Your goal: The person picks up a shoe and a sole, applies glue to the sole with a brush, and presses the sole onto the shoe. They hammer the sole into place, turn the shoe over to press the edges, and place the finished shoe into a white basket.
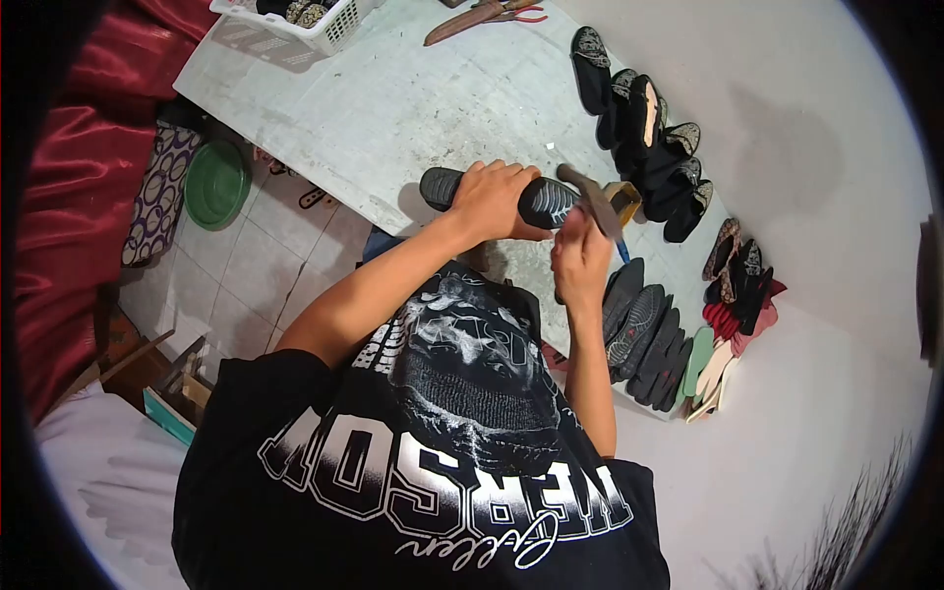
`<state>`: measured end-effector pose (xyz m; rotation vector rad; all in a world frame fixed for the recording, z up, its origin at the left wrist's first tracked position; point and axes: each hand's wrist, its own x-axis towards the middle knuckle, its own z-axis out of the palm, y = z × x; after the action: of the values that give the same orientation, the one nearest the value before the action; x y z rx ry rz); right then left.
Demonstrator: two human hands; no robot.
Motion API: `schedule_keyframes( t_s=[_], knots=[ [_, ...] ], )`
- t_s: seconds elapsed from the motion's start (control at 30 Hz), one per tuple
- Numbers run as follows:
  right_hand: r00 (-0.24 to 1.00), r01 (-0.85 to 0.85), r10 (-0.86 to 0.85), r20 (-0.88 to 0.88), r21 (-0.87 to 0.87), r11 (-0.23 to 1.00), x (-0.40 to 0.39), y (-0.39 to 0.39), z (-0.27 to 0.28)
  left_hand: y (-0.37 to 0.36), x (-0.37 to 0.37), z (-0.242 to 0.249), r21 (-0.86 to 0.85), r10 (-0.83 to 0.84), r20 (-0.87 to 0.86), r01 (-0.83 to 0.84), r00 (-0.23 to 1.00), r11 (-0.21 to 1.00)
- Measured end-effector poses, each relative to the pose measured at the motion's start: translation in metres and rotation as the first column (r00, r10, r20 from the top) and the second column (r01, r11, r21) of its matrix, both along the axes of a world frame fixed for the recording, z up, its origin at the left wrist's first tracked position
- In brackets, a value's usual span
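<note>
My left hand (pixel 491 200) is wrapped over the middle of a black shoe (pixel 547 203), which lies sole-up near the table's front edge. Its ridged sole shows on both sides of the hand. In my right hand (pixel 581 258) is a hammer (pixel 598 206), the fingers closed round its handle. The hammer's dark head overlaps the shoe's right end in this view. Just behind the head lies a yellowish tape roll (pixel 621 200), partly covered by it. Most of the handle is hidden by the hand.
Black slippers (pixel 679 184) line the wall side of the pale table (pixel 383 98). Loose dark soles (pixel 639 324) are stacked at the right corner. At the back are a white basket (pixel 324 29), a knife (pixel 462 20) and red-handled pliers (pixel 526 15). A green basin (pixel 217 185) stands on the floor.
</note>
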<state>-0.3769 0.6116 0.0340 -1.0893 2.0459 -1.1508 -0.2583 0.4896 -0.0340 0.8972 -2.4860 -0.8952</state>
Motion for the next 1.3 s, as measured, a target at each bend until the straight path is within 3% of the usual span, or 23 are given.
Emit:
schedule_keyframes(
  t_s=[0.03,0.07,0.1,0.17,0.23,0.3,0.33,0.4,0.57,0.6,0.7,0.77,0.8,0.87,0.93,1.03,1.1,1.13,1.23,1.3],
  knots=[
    [0.998,-0.035,0.035,-0.059,0.005,0.999,-0.005,-0.001,-0.014,-0.001,0.0,0.004,0.036,-0.011,0.029,0.01,1.0,0.999],
    [0.997,-0.041,0.056,-0.06,0.223,0.974,-0.009,-0.006,-0.017,-0.002,0.0,0.006,0.071,-0.023,0.06,0.019,0.998,0.997],
    [0.996,-0.041,0.056,-0.064,0.22,0.975,-0.011,-0.004,-0.017,-0.003,0.0,0.007,0.067,-0.023,0.057,0.019,0.998,0.998],
    [0.979,-0.096,0.102,-0.179,0.042,0.994,-0.006,-0.009,-0.002,-0.005,0.004,0.005,0.073,-0.06,0.042,0.057,0.997,0.996],
    [0.999,-0.042,0.036,-0.037,-0.171,0.984,0.012,-0.017,0.016,-0.003,0.004,0.002,0.097,-0.042,0.035,0.039,0.998,0.995],
    [0.974,-0.111,0.068,-0.216,-0.191,0.975,0.008,-0.019,0.001,-0.002,0.001,0.002,0.054,-0.026,0.028,0.024,0.999,0.998],
    [0.974,-0.096,0.053,-0.219,-0.187,0.978,0.007,-0.014,-0.004,-0.004,0.002,0.002,0.066,-0.042,0.055,0.038,0.998,0.997],
    [0.98,-0.045,0.048,-0.195,0.019,0.999,0.008,-0.009,-0.008,-0.006,0.007,-0.002,0.052,-0.086,0.019,0.085,0.996,0.995],
    [0.995,0.001,0.0,-0.101,0.001,1.0,0.01,-0.008,-0.005,-0.018,0.043,-0.007,-0.055,-0.14,0.058,0.143,0.988,0.988],
    [0.995,-0.01,0.013,-0.101,0.033,0.999,0.01,-0.006,-0.004,-0.022,0.049,-0.005,0.021,-0.171,0.148,0.17,0.974,0.985],
    [0.996,-0.032,0.038,-0.083,0.067,0.997,0.012,-0.011,0.012,-0.022,0.045,-0.004,0.016,-0.151,0.141,0.151,0.978,0.988],
    [1.0,0.011,-0.01,-0.002,0.241,0.971,0.012,-0.017,0.03,-0.023,0.044,-0.003,0.011,-0.158,0.151,0.158,0.976,0.987],
    [1.0,0.009,-0.009,0.0,0.24,0.971,0.014,-0.016,0.03,-0.025,0.044,-0.003,0.006,-0.163,0.162,0.164,0.973,0.986],
    [0.999,-0.035,0.035,-0.004,0.014,0.999,0.02,-0.012,0.024,-0.026,0.043,0.001,-0.007,-0.162,0.165,0.165,0.973,0.986],
    [0.998,-0.056,0.057,-0.007,0.052,0.997,0.019,-0.012,0.0,-0.027,0.044,0.004,-0.019,-0.164,0.165,0.169,0.973,0.985],
    [0.997,-0.063,0.069,-0.036,0.14,0.988,0.021,-0.016,0.008,-0.03,0.04,0.003,-0.018,-0.157,0.182,0.163,0.971,0.986],
    [0.997,-0.049,0.051,0.056,-0.037,0.998,0.028,-0.01,0.012,-0.028,0.043,-0.003,-0.024,-0.182,0.183,0.19,0.966,0.982],
    [0.997,-0.072,0.072,-0.004,-0.096,0.993,0.029,-0.008,0.012,-0.028,0.044,-0.005,-0.024,-0.184,0.185,0.192,0.965,0.981],
    [0.986,-0.075,0.077,-0.146,0.021,0.997,0.023,-0.007,-0.023,-0.023,0.046,0.001,-0.029,-0.178,0.103,0.182,0.979,0.983],
    [0.986,-0.054,0.057,-0.154,0.025,0.998,0.021,-0.01,-0.013,-0.029,0.049,0.008,-0.114,-0.183,0.116,0.196,0.976,0.974]
  ],
)
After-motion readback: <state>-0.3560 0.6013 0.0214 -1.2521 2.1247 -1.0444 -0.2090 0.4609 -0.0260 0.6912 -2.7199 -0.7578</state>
